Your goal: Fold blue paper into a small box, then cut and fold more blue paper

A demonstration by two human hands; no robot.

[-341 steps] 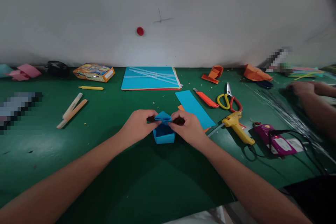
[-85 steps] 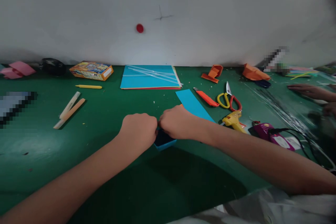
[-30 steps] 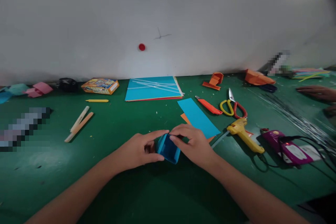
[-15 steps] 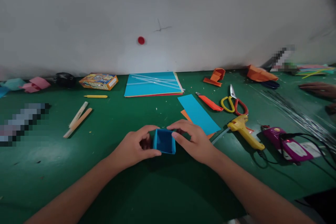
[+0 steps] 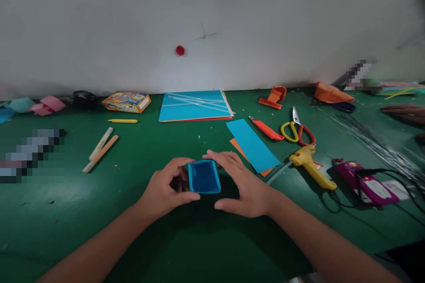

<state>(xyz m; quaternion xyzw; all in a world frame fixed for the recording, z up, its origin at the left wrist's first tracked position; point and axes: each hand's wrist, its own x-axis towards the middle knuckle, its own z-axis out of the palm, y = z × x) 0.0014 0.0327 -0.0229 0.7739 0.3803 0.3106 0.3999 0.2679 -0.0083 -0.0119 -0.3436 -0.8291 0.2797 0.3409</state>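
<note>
A small open-topped blue paper box (image 5: 204,177) is held over the green table, its hollow facing me. My left hand (image 5: 169,185) grips its left side, thumb along the near edge and fingers behind. My right hand (image 5: 244,185) is spread around the right side, its index finger near the far right corner and its thumb apart from the box; whether a fingertip touches is hard to tell. Just beyond lies a blue paper strip (image 5: 252,145) on top of an orange paper piece (image 5: 239,148).
Right: utility knife (image 5: 267,129), scissors (image 5: 297,128), yellow glue gun (image 5: 312,166), purple power strip (image 5: 365,181) with cables. Back: blue sheets (image 5: 195,106) under clear glue sticks, a patterned box (image 5: 126,102), folded orange paper (image 5: 275,97). Left: yellow pen (image 5: 122,120), two sticks (image 5: 101,150). Another person's hand (image 5: 405,112) rests far right.
My right thumb has come away from the box's right wall and the hand has spread wider. The box has shifted slightly left and turned a little in my left hand.
</note>
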